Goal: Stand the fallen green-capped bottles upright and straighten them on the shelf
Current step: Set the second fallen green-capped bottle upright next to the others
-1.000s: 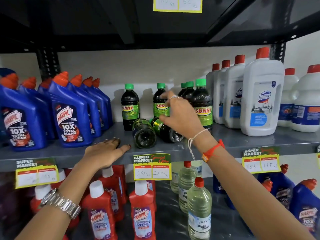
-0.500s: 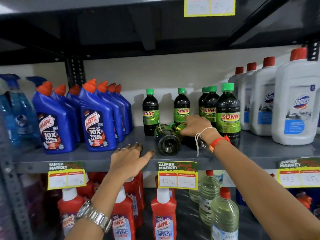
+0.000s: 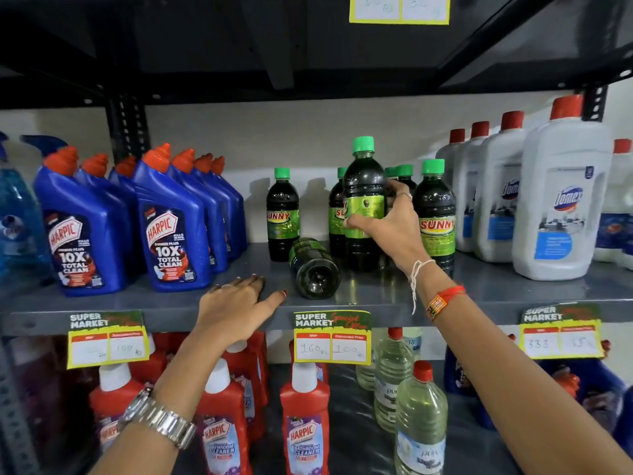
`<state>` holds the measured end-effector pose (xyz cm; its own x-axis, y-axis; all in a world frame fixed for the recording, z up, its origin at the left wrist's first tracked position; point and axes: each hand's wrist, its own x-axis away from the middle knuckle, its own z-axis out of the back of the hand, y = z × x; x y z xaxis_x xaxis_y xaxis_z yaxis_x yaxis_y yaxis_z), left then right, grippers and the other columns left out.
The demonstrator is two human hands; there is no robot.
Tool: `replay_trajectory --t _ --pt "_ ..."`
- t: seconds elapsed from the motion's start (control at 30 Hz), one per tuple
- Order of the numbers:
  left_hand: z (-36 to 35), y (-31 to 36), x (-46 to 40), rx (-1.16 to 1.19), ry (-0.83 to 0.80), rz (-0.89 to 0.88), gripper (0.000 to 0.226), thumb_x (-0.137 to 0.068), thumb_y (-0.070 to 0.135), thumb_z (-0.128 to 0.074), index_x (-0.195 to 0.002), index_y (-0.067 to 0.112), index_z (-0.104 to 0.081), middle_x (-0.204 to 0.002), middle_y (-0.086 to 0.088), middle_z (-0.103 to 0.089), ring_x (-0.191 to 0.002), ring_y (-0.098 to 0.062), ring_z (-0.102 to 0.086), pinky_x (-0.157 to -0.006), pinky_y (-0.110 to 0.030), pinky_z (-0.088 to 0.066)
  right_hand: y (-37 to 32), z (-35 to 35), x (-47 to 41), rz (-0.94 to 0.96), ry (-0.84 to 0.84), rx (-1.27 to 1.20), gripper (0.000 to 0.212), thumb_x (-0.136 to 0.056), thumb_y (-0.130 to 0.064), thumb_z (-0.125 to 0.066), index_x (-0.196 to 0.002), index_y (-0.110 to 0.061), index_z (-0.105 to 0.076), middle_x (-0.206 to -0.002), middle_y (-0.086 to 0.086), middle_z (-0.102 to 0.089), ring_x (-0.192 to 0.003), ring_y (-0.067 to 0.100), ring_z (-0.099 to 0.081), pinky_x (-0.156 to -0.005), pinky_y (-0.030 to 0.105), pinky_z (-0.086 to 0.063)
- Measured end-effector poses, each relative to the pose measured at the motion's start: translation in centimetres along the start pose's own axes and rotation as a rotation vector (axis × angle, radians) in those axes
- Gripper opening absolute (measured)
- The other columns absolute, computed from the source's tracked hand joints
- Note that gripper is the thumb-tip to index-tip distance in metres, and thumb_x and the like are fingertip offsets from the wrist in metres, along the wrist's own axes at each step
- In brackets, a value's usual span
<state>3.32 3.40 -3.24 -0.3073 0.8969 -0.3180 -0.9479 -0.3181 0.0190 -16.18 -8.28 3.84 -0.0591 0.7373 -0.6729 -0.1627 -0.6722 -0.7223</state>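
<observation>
On shelf (image 3: 376, 296): R hand (image 3: 387, 228) grips upright bottle (image 3: 363, 200).

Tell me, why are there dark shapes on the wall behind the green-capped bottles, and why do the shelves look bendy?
Head view: light from the front throws the bottles' shadows onto the wall; the shelf shines with glare beside the fallen bottle; the wide-angle lens bows the shelf edges near the frame's sides; the price tags' handwriting is soft and hard to read.
</observation>
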Motion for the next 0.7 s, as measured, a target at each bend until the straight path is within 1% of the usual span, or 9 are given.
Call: replay_trajectory --t 0.07,0.17,0.37,0.43,0.47,0.53,0.57,0.63,0.7 --pt "0.1 0.1 0.0 0.015 -0.002 0.002 0.070 -0.086 0.063 -0.018 -0.142 0.024 -0.033 -0.155 0.004 -0.026 -0.140 -0.019 -0.029 -0.104 -0.039 -0.032 0.7 0.0 0.8 0.024 -0.018 -0.002 0.085 -0.058 -0.012 -0.084 -0.129 -0.010 -0.036 -0.097 -0.012 -0.055 -0.098 0.013 -0.057 -0.089 0.024 -0.046" --pt "0.3 0.2 0.1 0.017 -0.010 0.002 0.070 -0.086 0.062 -0.019 -0.142 0.023 -0.033 -0.155 0.003 -0.027 -0.140 -0.020 -0.029 -0.104 -0.039 -0.032 2.0 -0.4 1.9 0.010 -0.071 -0.008 0.087 -0.060 -0.012 -0.084 -0.131 -0.010 -0.032 -0.105 -0.005 -0.053 -0.098 0.009 -0.053 -0.080 0.009 -0.036" --pt "0.1 0.0 0.0 0.010 -0.008 0.004 0.072 -0.085 0.064 -0.017 -0.142 0.023 -0.034 -0.154 0.001 -0.029 -0.139 -0.021 -0.032 -0.103 -0.040 -0.035 2.3 -0.3 1.8 -0.022 -0.115 -0.008 0.086 -0.064 -0.012 -0.082 -0.132 -0.011 -0.030 -0.106 -0.004 -0.052 -0.097 0.011 -0.052 -0.072 0.005 -0.033" --pt "0.1 0.1 0.1 0.014 -0.006 0.006 0.071 -0.085 0.063 -0.017 -0.141 0.023 -0.035 -0.154 0.001 -0.030 -0.139 -0.021 -0.032 -0.104 -0.040 -0.034 2.1 -0.2 1.9 0.005 -0.100 0.068 0.087 -0.063 -0.017 -0.083 -0.132 -0.010 -0.031 -0.106 -0.003 -0.054 -0.100 0.014 -0.055 -0.076 0.008 -0.035" --pt "0.2 0.1 0.0 0.017 -0.009 0.007 0.071 -0.086 0.063 -0.018 -0.141 0.022 -0.035 -0.154 0.001 -0.030 -0.139 -0.021 -0.031 -0.104 -0.040 -0.034 2.2 -0.2 2.0 0.029 -0.085 0.131 0.090 -0.062 -0.023 -0.085 -0.133 -0.009 -0.031 -0.112 0.001 -0.055 -0.108 0.017 -0.055 -0.082 0.013 -0.038" --pt "0.2 0.2 0.1 0.018 -0.014 0.006 0.071 -0.086 0.063 -0.018 -0.142 0.022 -0.034 -0.154 0.000 -0.029 -0.139 -0.021 -0.031 -0.106 -0.041 -0.033 2.2 -0.3 2.4 0.070 -0.060 0.278 0.103 -0.058 -0.037 -0.085 -0.138 -0.007 -0.028 -0.131 0.012 -0.046 -0.125 0.026 -0.044 -0.101 0.027 -0.037" --pt "0.2 0.2 0.1 0.019 -0.015 0.007 0.071 -0.086 0.063 -0.018 -0.142 0.022 -0.033 -0.155 0.000 -0.028 -0.139 -0.021 -0.030 -0.106 -0.041 -0.033 2.1 -0.4 2.6 0.080 -0.049 0.349 0.108 -0.057 -0.043 -0.084 -0.140 -0.006 -0.026 -0.137 0.016 -0.039 -0.129 0.029 -0.039 -0.106 0.033 -0.035" --pt "0.2 0.2 0.1 0.021 -0.019 0.012 0.072 -0.086 0.063 -0.018 -0.143 0.022 -0.032 -0.155 0.000 -0.027 -0.140 -0.021 -0.029 -0.107 -0.042 -0.032 2.0 -0.4 2.8 0.087 -0.026 0.441 0.112 -0.056 -0.047 -0.083 -0.142 -0.006 -0.025 -0.139 0.018 -0.036 -0.130 0.031 -0.037 -0.106 0.037 -0.035" --pt "0.1 0.2 0.2 0.020 -0.021 0.015 0.072 -0.086 0.063 -0.018 -0.143 0.021 -0.032 -0.155 0.001 -0.027 -0.140 -0.021 -0.028 -0.108 -0.043 -0.031 2.0 -0.3 2.5 0.055 -0.032 0.421 0.111 -0.055 -0.043 -0.085 -0.142 -0.006 -0.025 -0.137 0.017 -0.042 -0.128 0.030 -0.042 -0.103 0.036 -0.038"
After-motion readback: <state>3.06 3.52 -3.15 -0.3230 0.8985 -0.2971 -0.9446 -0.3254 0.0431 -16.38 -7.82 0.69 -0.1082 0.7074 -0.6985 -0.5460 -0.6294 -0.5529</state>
